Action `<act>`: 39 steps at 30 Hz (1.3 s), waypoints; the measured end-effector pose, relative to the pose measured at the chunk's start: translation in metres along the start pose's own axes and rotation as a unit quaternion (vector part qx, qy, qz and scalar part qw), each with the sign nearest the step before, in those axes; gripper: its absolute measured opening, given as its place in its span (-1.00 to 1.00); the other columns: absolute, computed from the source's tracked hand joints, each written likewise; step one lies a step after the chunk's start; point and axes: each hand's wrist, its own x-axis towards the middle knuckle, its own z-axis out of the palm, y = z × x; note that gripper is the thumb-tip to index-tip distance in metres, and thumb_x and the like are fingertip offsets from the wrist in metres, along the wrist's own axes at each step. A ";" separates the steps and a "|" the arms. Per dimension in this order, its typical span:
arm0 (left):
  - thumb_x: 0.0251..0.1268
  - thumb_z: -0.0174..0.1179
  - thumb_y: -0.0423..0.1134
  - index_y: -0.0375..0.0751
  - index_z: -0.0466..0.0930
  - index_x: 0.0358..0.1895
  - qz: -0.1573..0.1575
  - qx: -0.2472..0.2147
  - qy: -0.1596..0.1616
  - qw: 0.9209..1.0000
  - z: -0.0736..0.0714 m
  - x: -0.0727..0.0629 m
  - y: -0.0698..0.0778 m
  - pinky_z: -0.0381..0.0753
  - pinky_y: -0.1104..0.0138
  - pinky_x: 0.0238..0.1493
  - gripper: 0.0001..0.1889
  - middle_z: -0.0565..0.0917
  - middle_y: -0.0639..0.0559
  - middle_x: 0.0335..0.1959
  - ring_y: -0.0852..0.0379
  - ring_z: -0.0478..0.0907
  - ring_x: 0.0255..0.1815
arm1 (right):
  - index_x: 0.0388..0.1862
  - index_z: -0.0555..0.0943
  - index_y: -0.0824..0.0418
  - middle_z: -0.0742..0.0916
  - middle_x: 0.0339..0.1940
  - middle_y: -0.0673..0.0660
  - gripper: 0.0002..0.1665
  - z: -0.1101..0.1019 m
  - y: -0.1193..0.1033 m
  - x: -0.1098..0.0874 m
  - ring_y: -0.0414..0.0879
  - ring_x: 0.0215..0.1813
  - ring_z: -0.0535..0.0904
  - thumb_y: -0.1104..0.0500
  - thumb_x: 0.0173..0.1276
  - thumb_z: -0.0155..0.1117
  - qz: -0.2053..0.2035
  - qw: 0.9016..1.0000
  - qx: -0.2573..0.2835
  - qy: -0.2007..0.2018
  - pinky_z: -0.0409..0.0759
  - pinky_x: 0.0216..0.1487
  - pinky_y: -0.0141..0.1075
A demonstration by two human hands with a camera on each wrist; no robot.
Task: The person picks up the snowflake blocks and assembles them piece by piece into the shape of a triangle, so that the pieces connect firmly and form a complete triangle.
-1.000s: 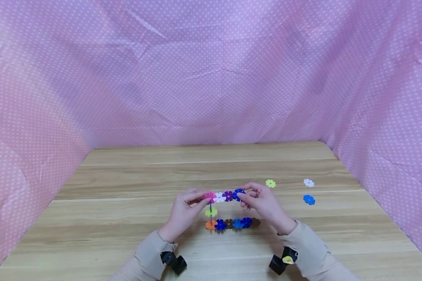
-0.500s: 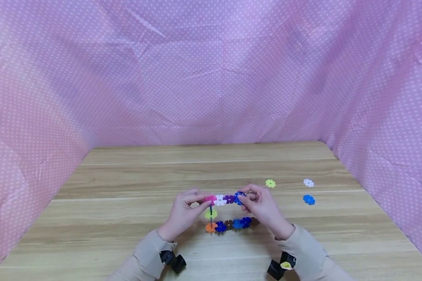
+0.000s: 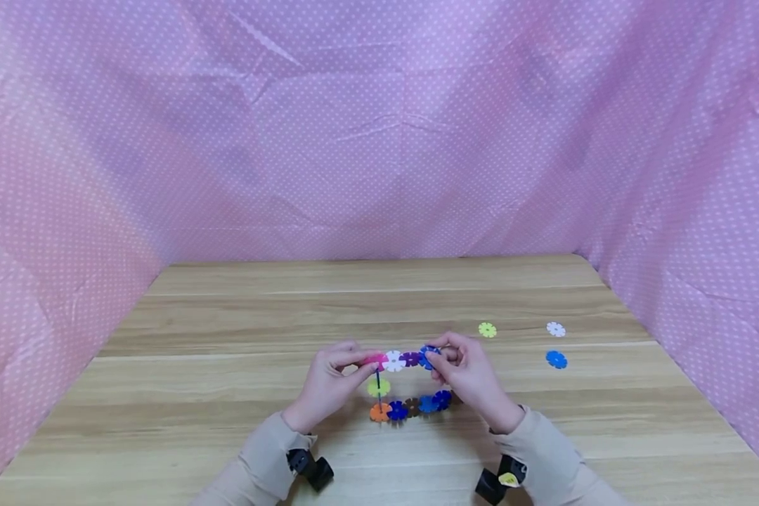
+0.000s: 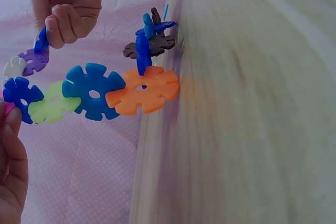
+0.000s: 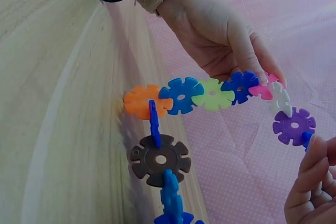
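My left hand (image 3: 332, 379) pinches a pink snowflake disc (image 5: 262, 91) at the upper left corner of a linked chain. Between my right hand's (image 3: 474, 379) thumb and fingers is a dark blue disc (image 3: 428, 357), at the upper row's right end. A white disc (image 3: 393, 361) and a purple disc (image 3: 410, 359) link the two. Below the pink disc runs a column with dark blue, yellow-green (image 5: 212, 94) and blue (image 5: 181, 96) discs, down to an orange disc (image 3: 379, 412). From the orange one, a lower row of dark blue, brown (image 5: 160, 160) and blue discs extends right.
Loose yellow-green (image 3: 488, 330), white (image 3: 556, 329) and blue (image 3: 556, 360) discs lie on the wooden table (image 3: 240, 316), beyond and right of my right hand. A pink dotted cloth (image 3: 379, 140) surrounds the table's back and sides.
The upper row has dipped slightly toward me. My right hand has shifted a little down and left, still pinching the dark blue disc; my left hand keeps its hold on the pink one.
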 end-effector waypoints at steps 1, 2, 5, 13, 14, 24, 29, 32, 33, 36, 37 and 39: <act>0.19 0.27 -0.33 -0.27 0.72 -0.14 0.003 0.001 0.000 1.000 0.000 0.000 0.000 0.50 0.41 -0.43 -0.81 0.63 0.01 -0.48 0.29 0.45 -0.46 | -0.12 0.57 0.40 0.62 -0.64 0.10 -0.82 0.000 0.001 0.000 0.02 -0.54 0.57 0.36 0.31 0.20 -0.003 1.000 0.004 0.000 0.63 -0.44 -0.30; 0.19 0.27 -0.33 -0.28 0.72 -0.14 0.006 0.000 -0.001 1.000 0.000 0.000 0.000 0.49 0.41 -0.44 -0.81 0.63 0.01 -0.49 0.29 0.44 -0.47 | -0.13 0.57 0.40 0.62 -0.64 0.10 -0.82 0.000 0.002 0.000 0.01 -0.54 0.57 0.36 0.31 0.20 -0.005 1.000 0.007 0.001 0.64 -0.44 -0.29; 0.17 0.28 -0.35 -0.30 0.72 -0.16 0.016 -0.002 -0.003 1.000 0.001 -0.001 -0.001 0.48 0.40 -0.45 -0.82 0.62 0.00 -0.50 0.28 0.42 -0.48 | -0.12 0.57 0.41 0.62 -0.64 0.10 -0.82 0.000 0.005 0.000 -0.01 -0.55 0.57 0.36 0.31 0.20 -0.009 1.000 0.016 -0.002 0.64 -0.44 -0.27; 0.15 0.27 -0.43 -0.34 0.71 -0.17 0.032 -0.013 -0.003 0.999 0.002 -0.002 -0.001 0.49 0.44 -0.48 -0.82 0.65 -0.03 -0.46 0.30 0.45 -0.47 | -0.16 0.56 0.44 0.64 -0.59 0.27 -0.84 -0.001 0.011 0.003 -0.05 -0.56 0.55 0.38 0.31 0.18 -0.017 0.999 0.021 -0.029 0.55 -0.53 -0.35; 0.14 0.27 -0.46 -0.35 0.71 -0.17 0.038 -0.014 -0.002 0.999 0.002 -0.002 0.001 0.49 0.44 -0.48 -0.82 0.65 -0.01 -0.46 0.30 0.45 -0.47 | -0.17 0.55 0.45 0.64 -0.60 0.28 -0.85 0.000 0.012 0.002 -0.07 -0.58 0.54 0.39 0.31 0.18 -0.020 0.999 0.020 -0.036 0.54 -0.55 -0.36; 0.20 0.25 -0.42 -0.30 0.72 -0.22 0.091 0.017 0.005 0.996 -0.002 0.008 0.015 0.51 0.45 -0.45 -0.87 0.65 -0.01 -0.46 0.26 0.47 -0.45 | -0.09 0.48 0.48 0.61 -0.61 0.08 -0.79 0.009 0.017 -0.003 -0.18 -0.57 0.51 0.35 0.37 0.12 0.020 0.996 0.074 -0.034 0.53 -0.53 -0.42; 0.21 0.23 -0.40 -0.20 0.68 -0.21 0.043 0.040 0.013 0.998 -0.005 0.006 0.016 0.63 0.38 -0.21 -0.88 0.68 0.02 -0.32 0.25 0.58 -0.29 | -0.04 0.43 0.46 0.62 -0.58 0.03 -0.78 0.006 0.011 -0.002 -0.20 -0.53 0.52 0.34 0.41 0.07 0.044 0.992 0.117 -0.027 0.62 -0.41 -0.39; 0.21 0.23 -0.39 -0.15 0.64 -0.20 0.023 0.066 0.008 0.998 -0.004 0.007 0.017 0.62 0.33 -0.11 -0.88 0.67 0.08 -0.29 0.25 0.57 -0.24 | -0.02 0.42 0.45 0.61 -0.59 -0.03 -0.78 0.005 0.007 -0.001 -0.24 -0.54 0.50 0.34 0.42 0.05 0.047 0.990 0.130 -0.025 0.60 -0.41 -0.42; 0.22 0.23 -0.39 -0.15 0.62 -0.21 0.017 0.072 0.006 0.997 -0.004 0.007 0.017 0.61 0.30 -0.08 -0.88 0.66 0.09 -0.29 0.24 0.57 -0.22 | -0.03 0.42 0.45 0.61 -0.59 -0.03 -0.78 0.005 0.006 0.000 -0.24 -0.54 0.51 0.33 0.42 0.06 0.044 0.990 0.130 -0.024 0.60 -0.41 -0.42; 0.29 0.17 -0.37 -0.17 0.57 -0.18 -0.012 0.068 -0.010 0.998 0.000 0.008 0.016 0.57 0.21 0.07 -0.91 0.63 0.07 -0.18 0.18 0.55 -0.09 | -0.04 0.44 0.45 0.63 -0.58 0.02 -0.78 0.004 0.005 0.001 -0.23 -0.53 0.52 0.33 0.41 0.08 0.034 0.992 0.120 -0.018 0.59 -0.42 -0.42; 0.33 0.13 -0.35 -0.17 0.54 -0.14 -0.028 0.058 -0.018 0.998 0.001 0.008 0.015 0.54 0.18 0.12 -0.90 0.61 0.06 -0.14 0.15 0.54 -0.05 | -0.04 0.45 0.45 0.63 -0.57 0.03 -0.78 0.005 0.004 0.002 -0.23 -0.53 0.52 0.33 0.40 0.09 0.032 0.993 0.115 -0.016 0.59 -0.42 -0.42; 0.41 0.04 -0.31 -0.19 0.49 -0.03 -0.063 0.036 -0.034 0.997 0.004 0.009 0.014 0.51 0.17 0.16 -0.85 0.58 0.02 -0.05 0.11 0.52 0.00 | -0.04 0.46 0.44 0.65 -0.56 0.07 -0.78 0.006 0.004 0.002 -0.22 -0.52 0.53 0.33 0.40 0.10 0.030 0.994 0.108 -0.013 0.60 -0.40 -0.41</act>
